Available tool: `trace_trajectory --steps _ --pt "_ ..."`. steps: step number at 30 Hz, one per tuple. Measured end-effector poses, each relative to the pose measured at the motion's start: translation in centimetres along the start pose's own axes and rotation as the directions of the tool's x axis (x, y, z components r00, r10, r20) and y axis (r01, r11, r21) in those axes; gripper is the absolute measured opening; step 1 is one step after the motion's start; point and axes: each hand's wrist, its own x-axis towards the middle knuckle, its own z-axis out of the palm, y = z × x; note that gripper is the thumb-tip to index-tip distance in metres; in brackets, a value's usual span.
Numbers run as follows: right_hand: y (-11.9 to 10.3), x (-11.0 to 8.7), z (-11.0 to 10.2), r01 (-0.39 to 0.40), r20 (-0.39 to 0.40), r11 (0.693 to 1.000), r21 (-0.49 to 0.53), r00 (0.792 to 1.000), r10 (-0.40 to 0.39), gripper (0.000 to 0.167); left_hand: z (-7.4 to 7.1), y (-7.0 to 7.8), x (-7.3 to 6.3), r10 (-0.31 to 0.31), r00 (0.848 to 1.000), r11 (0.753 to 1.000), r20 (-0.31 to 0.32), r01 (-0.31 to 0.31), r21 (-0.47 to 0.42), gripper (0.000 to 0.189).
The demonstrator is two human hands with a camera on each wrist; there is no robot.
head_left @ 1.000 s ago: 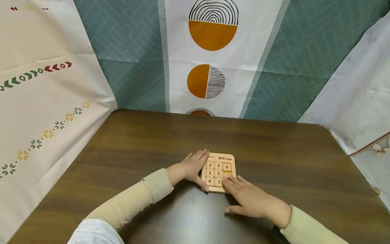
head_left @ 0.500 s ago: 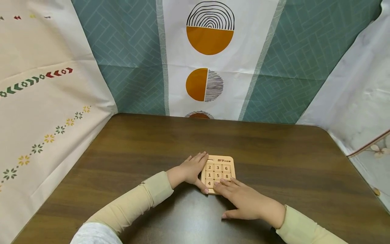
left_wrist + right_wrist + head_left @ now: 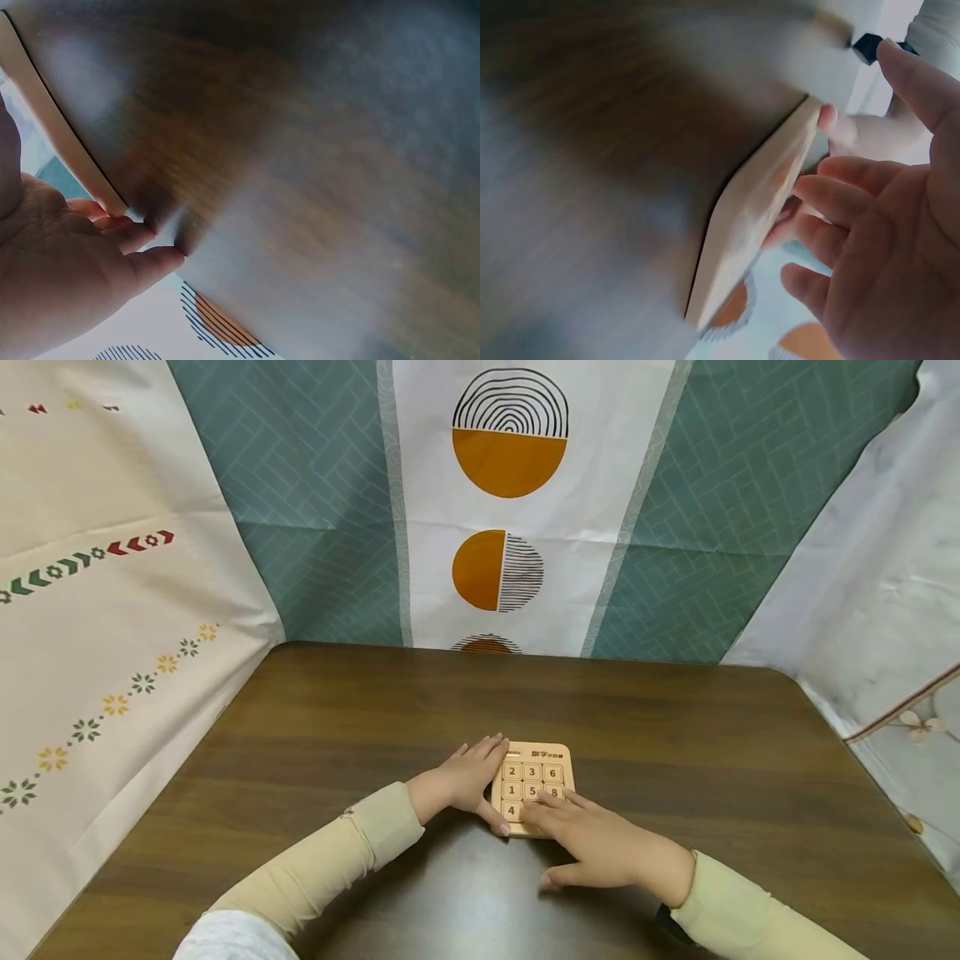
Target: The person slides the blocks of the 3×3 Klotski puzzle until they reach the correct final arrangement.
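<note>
A pale wooden number-slide puzzle [image 3: 523, 750] lies flat on the table, its tiles reading 2, 3, 6 on top, 1, 5, 8 in the middle and 4 at lower left. My left hand [image 3: 467, 779] spans its left side, straight fingers at the far corner and thumb on the near one. In the left wrist view, those fingers meet the corner of the board [image 3: 64, 135]. Straight fingers of my right hand [image 3: 603, 843] lie over the lower middle and lower right tiles, hiding them. Its thumb stays apart, out over the table in front of the puzzle.
The brown wooden table [image 3: 360, 718] stretches around the puzzle on every side. Teal and white patterned cloth [image 3: 330, 552] hangs behind its far edge, with a cream cloth [image 3: 112, 635] at the left and a pale floral one [image 3: 862, 602] at the right.
The 8 tile now shows in the middle row's right place, where a gap was. My right fingers have shifted left, covering the 7. My left hand keeps its place on the puzzle.
</note>
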Motion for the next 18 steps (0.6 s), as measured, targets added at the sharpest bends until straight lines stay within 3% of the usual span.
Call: trace_trajectory --steps 5,11,18 --pt "-0.5 1.1 0.9 0.04 0.024 0.999 -0.024 0.999 -0.04 0.074 0.5 0.2 0.0 0.01 1.0 1.0 0.012 -0.01 -0.009 0.13" --pt "0.0 -0.1 0.4 -0.011 0.011 1.0 0.01 1.0 0.011 0.072 0.1 0.1 0.1 0.003 1.0 1.0 0.017 -0.002 -0.007 0.132" --pt "0.4 -0.2 -0.4 0.002 0.003 1.0 0.031 1.0 -0.002 0.069 -0.3 0.1 -0.1 -0.001 1.0 1.0 0.008 0.001 -0.026 0.131"
